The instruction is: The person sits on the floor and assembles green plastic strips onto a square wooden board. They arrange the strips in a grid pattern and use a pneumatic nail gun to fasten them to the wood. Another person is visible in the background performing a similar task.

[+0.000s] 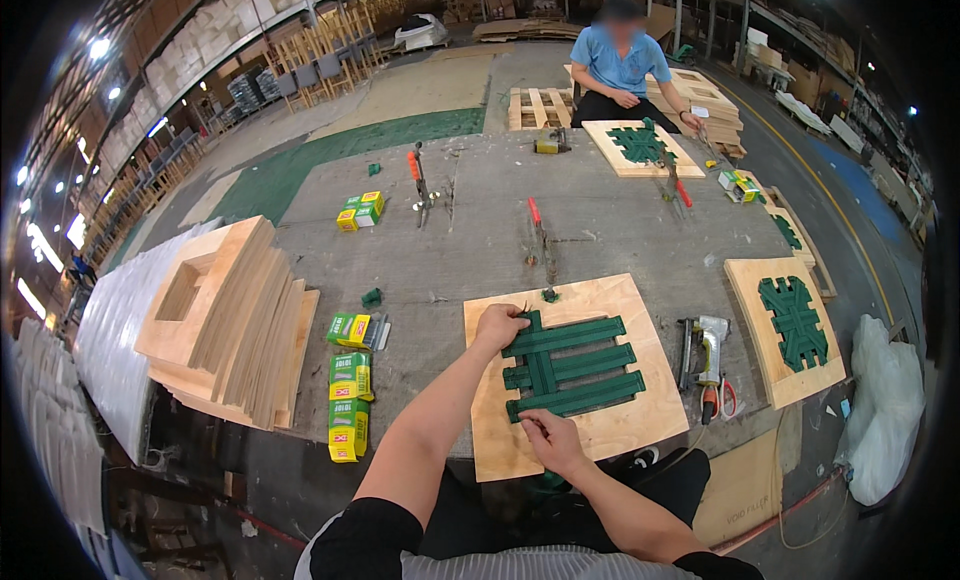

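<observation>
A square plywood board (650,410) lies in front of me at the table's near edge. Several dark green webbing straps (590,358) run across it side to side, and one upright green strap (541,370) crosses them near their left ends. My left hand (502,327) pinches the far end of the upright strap. At the near left corner of the webbing, my right hand (555,444) is closed, its fingertips at the near end of that strap. Right of the board lies a staple gun (711,355) with an orange-tipped hose fitting.
Plywood frames (210,310) stand stacked at left, beside green-yellow boxes (350,377). Red-handled toggle clamps (538,230) are fixed on the grey table (430,260). A finished-looking webbed board (740,300) lies at right. Across the table, a person (620,70) in blue sits by another webbed board (607,158).
</observation>
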{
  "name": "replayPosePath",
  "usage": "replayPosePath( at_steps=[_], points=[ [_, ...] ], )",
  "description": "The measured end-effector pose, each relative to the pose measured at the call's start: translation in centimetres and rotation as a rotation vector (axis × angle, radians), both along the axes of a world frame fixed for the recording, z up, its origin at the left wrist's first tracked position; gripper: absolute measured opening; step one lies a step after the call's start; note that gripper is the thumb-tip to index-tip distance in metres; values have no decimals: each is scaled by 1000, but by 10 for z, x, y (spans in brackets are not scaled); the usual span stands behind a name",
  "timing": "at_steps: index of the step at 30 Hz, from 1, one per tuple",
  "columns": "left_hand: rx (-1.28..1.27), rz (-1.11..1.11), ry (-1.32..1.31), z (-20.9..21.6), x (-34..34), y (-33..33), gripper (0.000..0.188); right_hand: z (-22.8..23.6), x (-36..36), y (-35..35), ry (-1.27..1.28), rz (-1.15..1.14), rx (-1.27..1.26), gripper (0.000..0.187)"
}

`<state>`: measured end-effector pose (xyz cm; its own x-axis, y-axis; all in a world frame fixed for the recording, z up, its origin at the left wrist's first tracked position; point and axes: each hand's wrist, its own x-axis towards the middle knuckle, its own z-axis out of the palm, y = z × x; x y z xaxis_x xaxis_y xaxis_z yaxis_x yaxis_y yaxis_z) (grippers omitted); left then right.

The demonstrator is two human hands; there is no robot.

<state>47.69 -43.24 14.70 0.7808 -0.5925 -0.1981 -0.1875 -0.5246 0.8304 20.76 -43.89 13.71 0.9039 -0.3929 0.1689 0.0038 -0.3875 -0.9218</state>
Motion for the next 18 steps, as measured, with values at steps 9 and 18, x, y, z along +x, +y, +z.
replayPosePath(
  at_steps=[9,18],
  points=[
    [76,48,20,0,-18,3,33,3,-29,7,19,44,-103,22],
    [14,131,209,6,-14,11,25,0,21,-16,-117,-21,15,14]
  ],
)
